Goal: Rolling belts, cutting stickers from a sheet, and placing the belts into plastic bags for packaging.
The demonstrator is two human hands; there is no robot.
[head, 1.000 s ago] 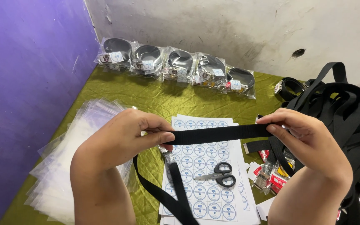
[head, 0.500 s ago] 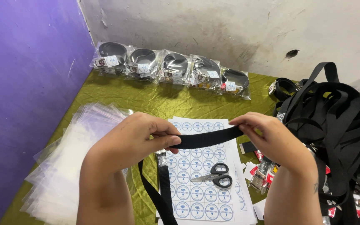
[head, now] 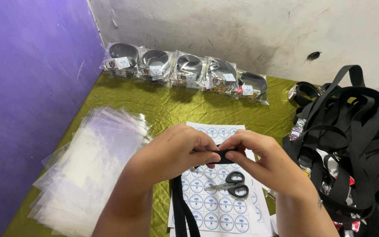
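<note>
Five bagged black belts point(head: 188, 70) along the wall, one pair of scissors point(head: 232, 184), one round-sticker sheet point(head: 211, 206)

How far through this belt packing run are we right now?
Done: five bagged belts line the wall. In hand: the left hand and right hand pinch one black strap between them above the sticker sheet and scissors. Left: a big strap pile and a stack of empty clear bags.

Black strap point(head: 224, 156), black-handled scissors point(head: 234, 184), white sheet dotted with blue round stickers point(head: 207, 206), olive-green cloth point(head: 172, 105), purple wall point(head: 27, 87).
</note>
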